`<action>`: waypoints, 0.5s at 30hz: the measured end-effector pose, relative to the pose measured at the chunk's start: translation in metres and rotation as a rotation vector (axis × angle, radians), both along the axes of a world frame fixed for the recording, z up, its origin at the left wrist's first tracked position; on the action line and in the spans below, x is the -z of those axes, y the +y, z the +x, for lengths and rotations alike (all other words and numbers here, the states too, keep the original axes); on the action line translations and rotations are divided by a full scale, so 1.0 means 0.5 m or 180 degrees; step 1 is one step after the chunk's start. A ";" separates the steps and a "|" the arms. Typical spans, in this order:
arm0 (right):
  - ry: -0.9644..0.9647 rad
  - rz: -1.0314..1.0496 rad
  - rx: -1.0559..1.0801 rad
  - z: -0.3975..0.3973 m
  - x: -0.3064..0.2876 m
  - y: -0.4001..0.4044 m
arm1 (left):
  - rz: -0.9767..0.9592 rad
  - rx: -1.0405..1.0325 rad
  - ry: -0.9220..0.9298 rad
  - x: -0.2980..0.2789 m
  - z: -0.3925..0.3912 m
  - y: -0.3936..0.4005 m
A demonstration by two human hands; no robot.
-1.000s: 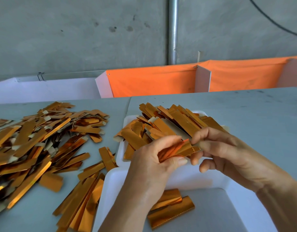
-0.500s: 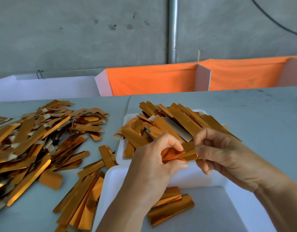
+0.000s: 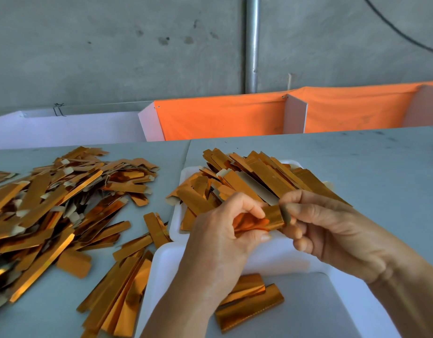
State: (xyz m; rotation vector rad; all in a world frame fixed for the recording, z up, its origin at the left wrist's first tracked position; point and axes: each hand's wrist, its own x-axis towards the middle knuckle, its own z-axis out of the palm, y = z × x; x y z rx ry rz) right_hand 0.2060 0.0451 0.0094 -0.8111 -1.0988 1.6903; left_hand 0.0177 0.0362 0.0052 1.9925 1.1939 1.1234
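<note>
Nearest, two folded pieces [image 3: 249,303] are lying in the near tray [image 3: 308,318], showing the shape to aim for. Just above its far rim, the left hand [image 3: 220,235] and right hand [image 3: 332,230] are pinching one gold strip [image 3: 271,217], fingers curled and clamped on its ends. The fold is likely going best with the edges lining up squarely and the crease being pressed firmly before letting go. Farther off, flat strips [image 3: 259,172] are waiting in the far tray [image 3: 175,225].
</note>
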 end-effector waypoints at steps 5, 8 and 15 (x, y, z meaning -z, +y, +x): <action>-0.0134 -0.0085 0.0105 -0.008 -0.002 -0.002 | 0.0067 -0.0052 0.0140 0.001 0.003 -0.002; -0.0343 -0.0066 0.0179 -0.008 -0.002 -0.003 | 0.0145 -0.0095 0.0318 0.002 0.005 -0.003; -0.0498 0.0078 0.0316 -0.012 -0.001 -0.004 | 0.0197 -0.0099 0.0384 0.000 0.005 -0.003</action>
